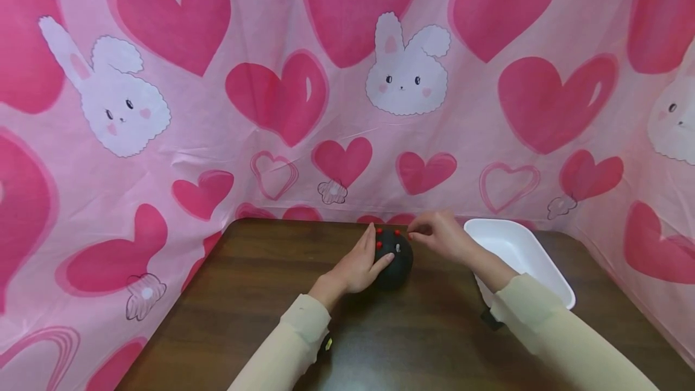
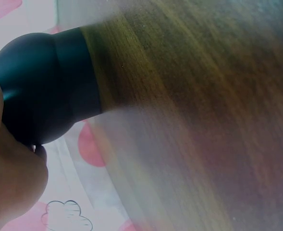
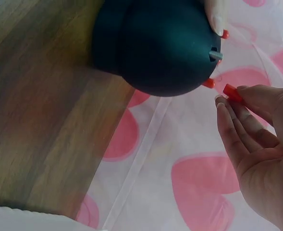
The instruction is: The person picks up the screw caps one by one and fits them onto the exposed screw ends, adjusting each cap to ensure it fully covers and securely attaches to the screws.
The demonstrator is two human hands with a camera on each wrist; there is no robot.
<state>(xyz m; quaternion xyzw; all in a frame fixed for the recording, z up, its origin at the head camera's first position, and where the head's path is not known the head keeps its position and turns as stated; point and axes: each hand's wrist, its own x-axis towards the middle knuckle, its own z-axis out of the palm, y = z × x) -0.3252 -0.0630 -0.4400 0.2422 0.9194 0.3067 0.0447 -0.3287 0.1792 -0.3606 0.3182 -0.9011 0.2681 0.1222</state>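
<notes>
A black, ball-shaped device on a narrower base stands on the table, with several red caps about its top. One bare, threaded metal post sticks out of a hole in it. My left hand holds the ball from the left, thumb laid across its near side. To the right of the ball, my right hand pinches a small red cap between thumb and fingertips. In the right wrist view this cap is a little apart from the ball.
A white tray stands on the right of the brown wooden table, partly behind the right forearm. Pink cloth with hearts and rabbits hangs behind the table and on both sides.
</notes>
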